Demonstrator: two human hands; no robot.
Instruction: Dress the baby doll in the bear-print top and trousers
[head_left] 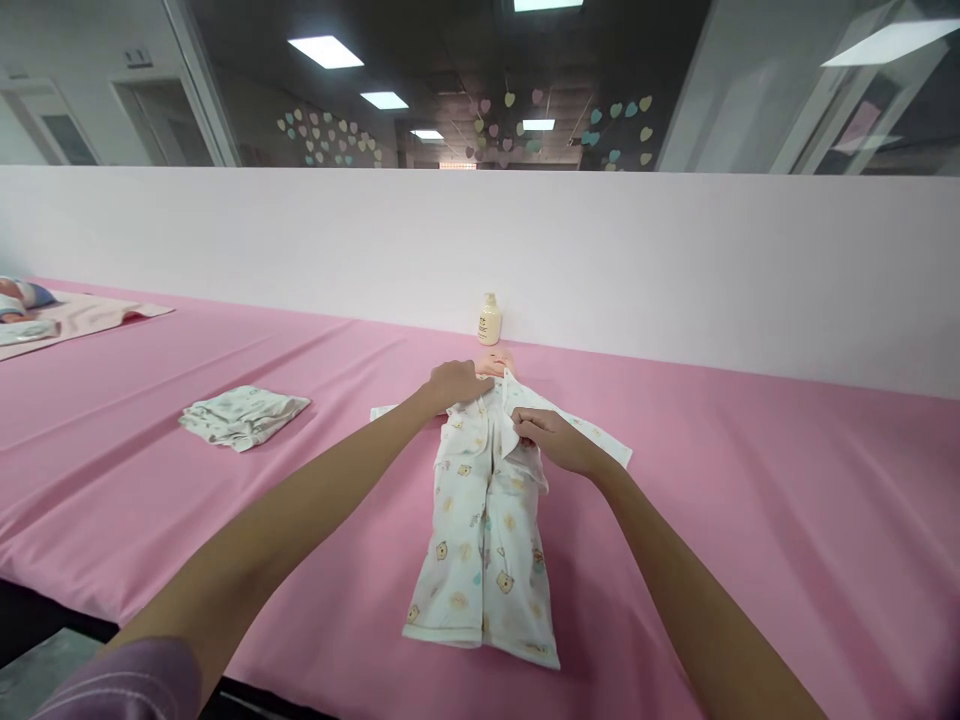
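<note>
On the pink sheet a baby doll (496,361) lies on its back, head toward the wall. It wears a white printed baby top (592,432) with one sleeve spread out to the right, and matching trousers (457,575). My right hand (553,436) is closed on the front edge of the top at the chest. At the collar, beside the doll's neck, my left hand (459,385) presses on the cloth with fingers curled; part of its grip is hidden. The doll's arms and legs do not show.
A cream pump bottle (490,322) stands against the white wall (675,260) behind the doll's head. To the left lies a folded printed cloth (244,415). Farther left, a second doll (19,298) rests on a pale pink blanket (97,312).
</note>
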